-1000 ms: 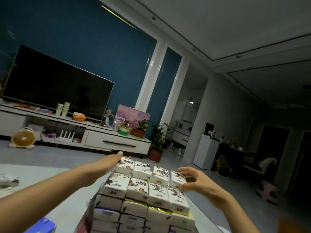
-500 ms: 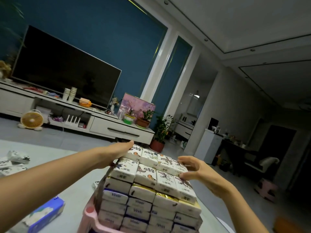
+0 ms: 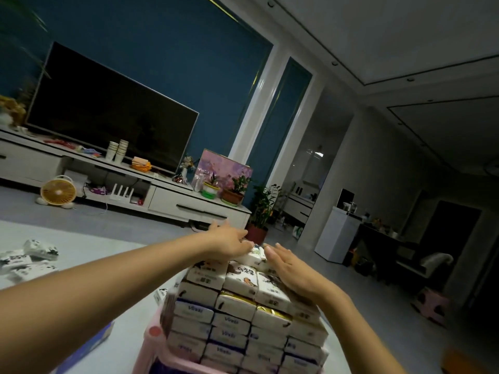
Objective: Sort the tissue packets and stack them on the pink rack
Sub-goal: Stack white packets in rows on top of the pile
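packets: white plastic-wrapped tissue packets (image 3: pixel 237 306), stacked in rows on pink plastic rack (image 3: pixel 154 332)
left hand (image 3: pixel 229 242): grip wide, flat on top packets
right hand (image 3: pixel 293 271): grip wide, flat on right edge
handling: likely light, squashy, slick; pinch short ends

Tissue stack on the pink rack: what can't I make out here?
Head view only.
Pink rack: cut off by the bottom edge; stacked packets hide most of it.
Top packets: far ones covered by the left hand and right hand.
Loose packets, left: print too blurred to read.
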